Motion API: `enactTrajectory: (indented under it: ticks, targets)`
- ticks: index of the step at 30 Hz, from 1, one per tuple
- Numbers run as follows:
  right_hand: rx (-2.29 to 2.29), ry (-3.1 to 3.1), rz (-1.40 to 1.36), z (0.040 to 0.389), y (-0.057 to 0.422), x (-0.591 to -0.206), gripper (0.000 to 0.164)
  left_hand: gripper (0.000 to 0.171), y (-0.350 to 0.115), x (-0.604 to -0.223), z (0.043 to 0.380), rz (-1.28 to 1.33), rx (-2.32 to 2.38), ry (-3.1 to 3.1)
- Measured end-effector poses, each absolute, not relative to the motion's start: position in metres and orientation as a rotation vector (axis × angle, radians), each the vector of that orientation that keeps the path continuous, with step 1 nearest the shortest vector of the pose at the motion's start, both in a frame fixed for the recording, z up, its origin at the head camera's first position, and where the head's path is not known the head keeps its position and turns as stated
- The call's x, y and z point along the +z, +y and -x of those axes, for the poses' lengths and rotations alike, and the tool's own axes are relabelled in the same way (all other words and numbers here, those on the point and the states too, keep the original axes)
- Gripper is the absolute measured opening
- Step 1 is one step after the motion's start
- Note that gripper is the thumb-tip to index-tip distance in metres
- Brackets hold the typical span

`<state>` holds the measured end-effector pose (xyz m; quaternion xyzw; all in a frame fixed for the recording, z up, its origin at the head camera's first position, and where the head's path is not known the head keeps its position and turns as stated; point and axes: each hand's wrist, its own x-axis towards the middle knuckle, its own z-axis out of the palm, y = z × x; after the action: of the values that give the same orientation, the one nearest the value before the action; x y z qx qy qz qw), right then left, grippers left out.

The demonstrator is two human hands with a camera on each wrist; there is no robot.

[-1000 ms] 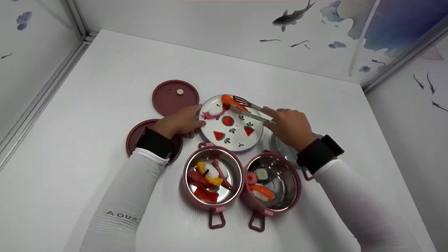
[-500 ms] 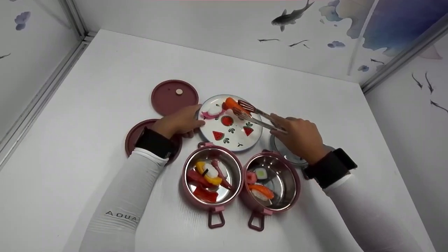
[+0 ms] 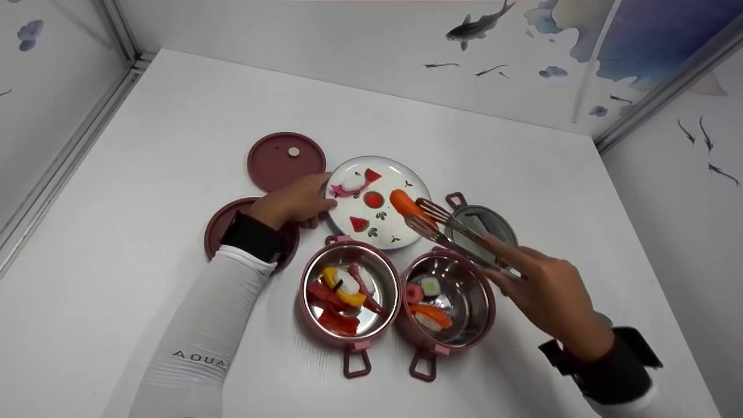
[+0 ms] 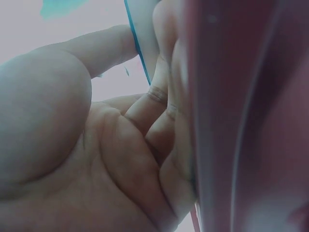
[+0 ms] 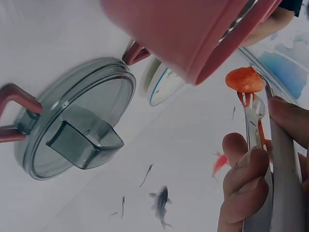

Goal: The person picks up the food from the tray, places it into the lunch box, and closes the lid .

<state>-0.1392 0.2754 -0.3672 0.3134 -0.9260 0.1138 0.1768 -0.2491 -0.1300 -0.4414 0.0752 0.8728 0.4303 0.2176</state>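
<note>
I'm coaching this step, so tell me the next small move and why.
Probably swing the tongs to the right-hand pot and lower the orange piece in: the right hand has it between the tong tips, at the plate's right edge in the head view, and that pot's bare right side seems to offer room.

My head camera looks forward and down from well above, covering the tabletop, left hand and right hand. My left-wrist view sits tight against the palm, sharing the plate edge with the head's. My right-wrist view, rotated, looks closely along the tongs, sharing them and the clear lid.
</note>
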Motion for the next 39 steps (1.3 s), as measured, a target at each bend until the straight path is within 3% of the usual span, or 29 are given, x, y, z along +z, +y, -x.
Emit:
enactTrajectory:
  ticks: [5, 12, 15, 19, 29, 39]
  targets:
    - [0.391, -2.629, -0.835, 0.103, 0.299, -0.361, 0.067, 0.049, -0.131, -0.44, 0.249, -0.194, 1.18, 2.424]
    - [0.38, -2.747, -0.679, 0.067, 0.318, -0.367, 0.071, 0.067, -0.136, -0.441, 0.248, -0.155, 1.174, 2.41]
    - [0.377, -2.783, -0.641, 0.057, 0.323, -0.372, 0.071, 0.055, -0.137, -0.443, 0.249, -0.164, 1.187, 2.399]
    - [0.356, -2.826, -0.594, 0.05, 0.325, -0.377, 0.07, 0.046, -0.138, -0.444, 0.249, -0.179, 1.179, 2.413]
    - [0.294, -2.881, -0.519, 0.044, 0.327, -0.383, 0.071, 0.064, -0.134, -0.443, 0.249, -0.17, 1.155, 2.417]
    - [0.347, -2.78, -0.57, 0.043, 0.335, -0.382, 0.071, 0.056, -0.131, -0.44, 0.249, -0.188, 1.161, 2.413]
